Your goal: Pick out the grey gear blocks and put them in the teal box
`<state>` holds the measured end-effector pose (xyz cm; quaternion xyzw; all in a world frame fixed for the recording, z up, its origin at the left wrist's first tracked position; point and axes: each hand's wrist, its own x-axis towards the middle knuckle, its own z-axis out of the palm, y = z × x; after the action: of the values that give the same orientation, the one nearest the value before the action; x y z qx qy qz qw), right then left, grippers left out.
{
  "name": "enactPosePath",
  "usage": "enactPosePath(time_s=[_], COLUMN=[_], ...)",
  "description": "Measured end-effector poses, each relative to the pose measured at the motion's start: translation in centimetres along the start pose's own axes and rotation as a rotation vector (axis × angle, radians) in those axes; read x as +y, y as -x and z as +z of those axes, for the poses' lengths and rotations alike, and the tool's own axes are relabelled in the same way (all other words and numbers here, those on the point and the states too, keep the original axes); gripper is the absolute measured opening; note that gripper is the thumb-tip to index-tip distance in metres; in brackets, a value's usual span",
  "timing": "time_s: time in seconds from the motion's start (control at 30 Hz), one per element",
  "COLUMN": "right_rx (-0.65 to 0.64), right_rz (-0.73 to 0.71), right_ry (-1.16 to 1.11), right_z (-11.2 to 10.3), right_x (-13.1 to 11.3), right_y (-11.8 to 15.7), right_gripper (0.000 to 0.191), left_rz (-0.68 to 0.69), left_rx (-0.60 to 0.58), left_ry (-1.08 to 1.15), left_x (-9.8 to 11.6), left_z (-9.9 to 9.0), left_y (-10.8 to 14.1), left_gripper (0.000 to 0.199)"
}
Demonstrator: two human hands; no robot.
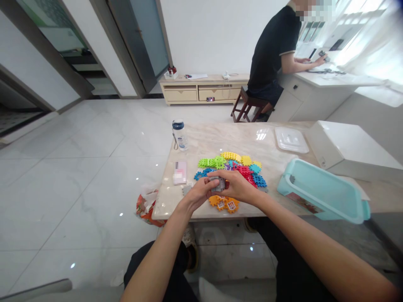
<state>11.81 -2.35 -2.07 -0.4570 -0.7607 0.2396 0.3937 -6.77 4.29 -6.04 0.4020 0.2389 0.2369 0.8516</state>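
Between my two hands is a small stack of grey toothed pieces, held just above the front part of the table. My left hand grips its left side, thumb on top. The fingers of my right hand close on its right side. Behind and around them lie groups of toothed plastic pieces: green, yellow, red and blue. Orange pieces lie nearest the table's front edge. A loose grey piece rests left of my left hand.
On the marble table stand a bottle, a pink card, an open teal bin, a clear lid and a white box. A person sits at a desk beyond.
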Motion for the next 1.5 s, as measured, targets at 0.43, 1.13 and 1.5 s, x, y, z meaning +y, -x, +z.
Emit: enactPosePath(time_s=[0.43,1.13,1.5], right_rx=[0.000,0.030,0.022], right_rz=[0.068,0.001,0.021], right_ry=[0.115,0.145,0.189], right_z=[0.4,0.1,0.0], right_x=[0.2,0.6,0.7], right_y=[0.3,-0.1,-0.2], right_gripper=[0.070,0.059,0.064], left_rz=[-0.010,-0.019,-0.010], left_rx=[0.029,-0.017,-0.026], left_ry=[0.029,0.002,0.011], left_x=[0.2,0.6,0.3], left_z=[0.0,-0.1,-0.4], left_y=[-0.4,-0.3,-0.1], left_gripper=[0.054,0.060,0.059])
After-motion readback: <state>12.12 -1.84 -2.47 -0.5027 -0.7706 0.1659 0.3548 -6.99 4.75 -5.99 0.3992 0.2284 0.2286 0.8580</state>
